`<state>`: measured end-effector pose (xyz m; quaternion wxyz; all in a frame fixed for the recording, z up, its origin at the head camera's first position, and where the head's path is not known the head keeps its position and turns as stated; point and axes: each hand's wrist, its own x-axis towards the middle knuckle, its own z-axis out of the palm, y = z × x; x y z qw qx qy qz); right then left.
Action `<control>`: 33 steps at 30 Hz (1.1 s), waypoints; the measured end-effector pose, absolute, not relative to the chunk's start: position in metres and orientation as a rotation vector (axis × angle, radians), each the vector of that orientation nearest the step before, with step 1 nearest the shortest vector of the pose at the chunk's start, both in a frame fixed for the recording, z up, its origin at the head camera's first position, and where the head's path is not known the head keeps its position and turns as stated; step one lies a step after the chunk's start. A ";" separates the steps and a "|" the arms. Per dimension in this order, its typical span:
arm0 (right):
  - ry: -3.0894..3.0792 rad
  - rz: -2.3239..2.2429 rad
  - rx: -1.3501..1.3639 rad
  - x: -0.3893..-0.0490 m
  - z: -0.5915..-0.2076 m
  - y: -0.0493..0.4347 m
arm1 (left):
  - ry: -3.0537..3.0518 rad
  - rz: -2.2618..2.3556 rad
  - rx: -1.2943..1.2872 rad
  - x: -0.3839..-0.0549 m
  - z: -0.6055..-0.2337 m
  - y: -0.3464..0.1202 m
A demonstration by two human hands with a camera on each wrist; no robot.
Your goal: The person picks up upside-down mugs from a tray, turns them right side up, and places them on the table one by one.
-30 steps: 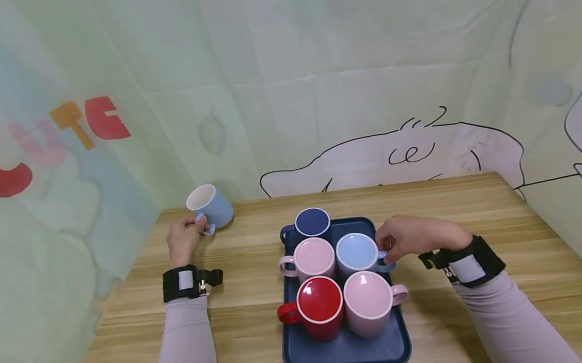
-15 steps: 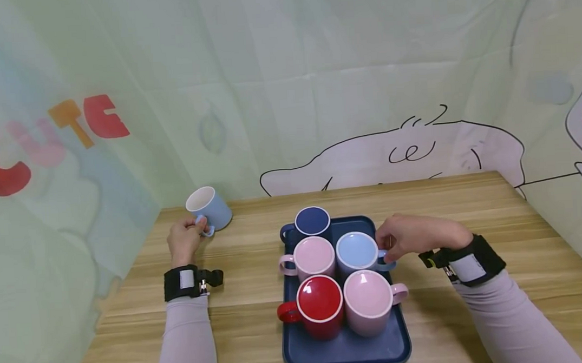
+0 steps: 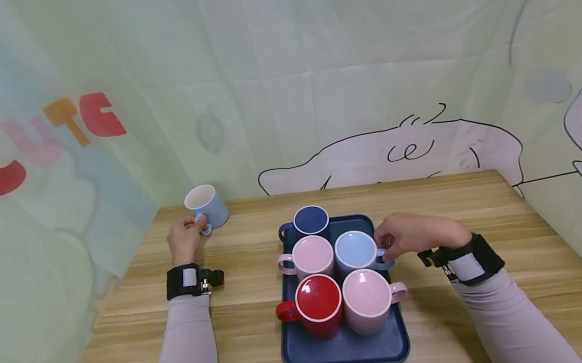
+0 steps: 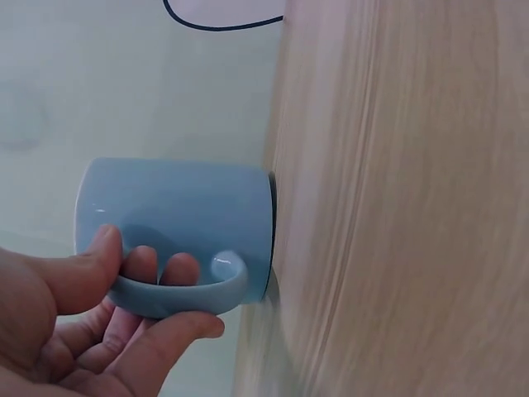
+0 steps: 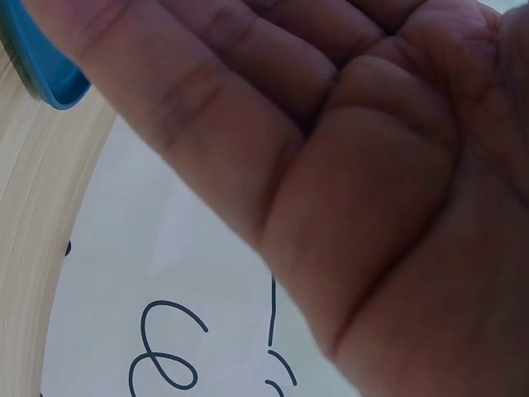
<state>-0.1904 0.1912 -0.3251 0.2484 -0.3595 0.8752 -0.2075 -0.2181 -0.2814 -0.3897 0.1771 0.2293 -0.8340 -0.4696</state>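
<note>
In the head view a light blue mug [image 3: 215, 209] with a white inside stands at the table's far left. My left hand [image 3: 183, 240] grips its handle; in the left wrist view the fingers pass through the handle [image 4: 186, 298] and the thumb presses on top. Another light blue mug [image 3: 356, 249] sits on a dark blue tray [image 3: 345, 358]. My right hand [image 3: 415, 233] pinches that mug's handle [image 3: 386, 264] from the right side. In the right wrist view the palm [image 5: 364, 190] fills much of the picture and the handle is hidden.
Also on the tray stand a dark blue mug [image 3: 311, 221] at the back, a pink mug [image 3: 312, 256], a red mug [image 3: 318, 305] and a front pink mug [image 3: 367, 302]. They stand close together, handles outward. A printed curtain [image 3: 287, 84] hangs behind the wooden table [image 3: 241, 270].
The mug in my left hand has shifted slightly left and stands a little more upright. My right hand and the mugs on the tray stay where they were.
</note>
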 end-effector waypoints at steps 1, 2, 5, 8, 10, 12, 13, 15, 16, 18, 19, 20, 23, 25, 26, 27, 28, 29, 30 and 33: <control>2.385 -0.566 -0.979 -0.190 -0.325 0.191 | -2.359 -1.321 0.645 -0.218 -0.390 -0.281; 2.385 -0.566 -0.980 -0.190 -0.325 0.191 | -2.361 -1.312 0.642 -0.218 -0.390 -0.281; 2.386 -0.567 -0.981 -0.190 -0.325 0.191 | -2.389 -1.264 0.632 -0.218 -0.390 -0.280; 2.382 -0.574 -0.982 -0.190 -0.325 0.191 | -2.408 -1.249 0.623 -0.218 -0.390 -0.279; 2.379 -0.578 -0.982 -0.190 -0.324 0.191 | -2.409 -1.250 0.618 -0.219 -0.391 -0.279; 2.379 -0.579 -0.981 -0.190 -0.324 0.191 | -2.410 -1.251 0.615 -0.219 -0.391 -0.279; 2.379 -0.578 -0.983 -0.189 -0.323 0.191 | -2.409 -1.244 0.613 -0.219 -0.391 -0.279; 2.382 -0.577 -0.981 -0.189 -0.322 0.191 | -2.407 -1.226 0.607 -0.219 -0.391 -0.279; 2.383 -0.576 -0.978 -0.189 -0.322 0.190 | -2.409 -1.218 0.604 -0.219 -0.392 -0.279; 2.389 -0.571 -0.976 -0.188 -0.322 0.190 | -2.403 -1.208 0.602 -0.219 -0.392 -0.279; 2.394 -0.569 -0.972 -0.188 -0.322 0.190 | -2.402 -1.205 0.602 -0.219 -0.392 -0.279; 2.398 -0.567 -0.967 -0.188 -0.322 0.189 | -2.402 -1.204 0.598 -0.219 -0.391 -0.280; 2.418 -0.550 -0.955 -0.186 -0.322 0.189 | -2.403 -1.212 0.594 -0.219 -0.391 -0.280; 2.428 -0.540 -0.959 -0.185 -0.321 0.188 | -2.413 -1.211 0.589 -0.218 -0.391 -0.281; 2.434 -0.534 -0.958 -0.185 -0.321 0.188 | -2.418 -1.208 0.587 -0.218 -0.391 -0.281; 2.441 -0.527 -0.956 -0.184 -0.320 0.187 | -2.421 -1.205 0.585 -0.218 -0.391 -0.281; 2.446 -0.522 -0.952 -0.184 -0.320 0.187 | -2.425 -1.201 0.582 -0.218 -0.391 -0.281; 2.451 -0.518 -0.948 -0.184 -0.320 0.186 | -2.431 -1.196 0.578 -0.218 -0.391 -0.281; 2.455 -0.513 -0.955 -0.183 -0.319 0.186 | -2.438 -1.190 0.575 -0.218 -0.391 -0.281; 2.472 -0.496 -0.943 -0.182 -0.319 0.184 | -2.451 -1.173 0.571 -0.218 -0.390 -0.282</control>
